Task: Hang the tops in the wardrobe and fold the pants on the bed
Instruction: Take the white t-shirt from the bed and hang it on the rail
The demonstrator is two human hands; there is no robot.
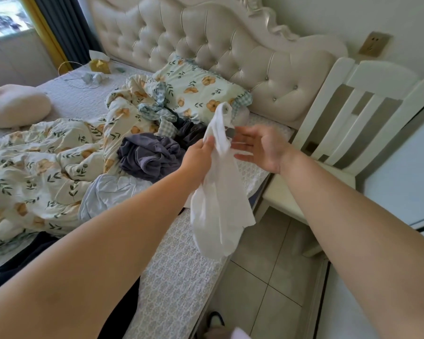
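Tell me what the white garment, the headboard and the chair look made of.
White garment: thin, soft matte fabric, maybe cotton; it hangs limp and creased. Headboard: glossy cream leather or imitation, by its sheen and buttoned tufts. Chair: probably white-painted wood; rigid slats, smooth finish.

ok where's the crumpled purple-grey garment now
Head view, centre: the crumpled purple-grey garment lies on the bed, just left of the left hand holding the white cloth garment, beside the floral duvet.

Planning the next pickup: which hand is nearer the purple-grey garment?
Left. The left hand, gripping the white garment, is beside the purple-grey garment; the right hand hovers farther right.
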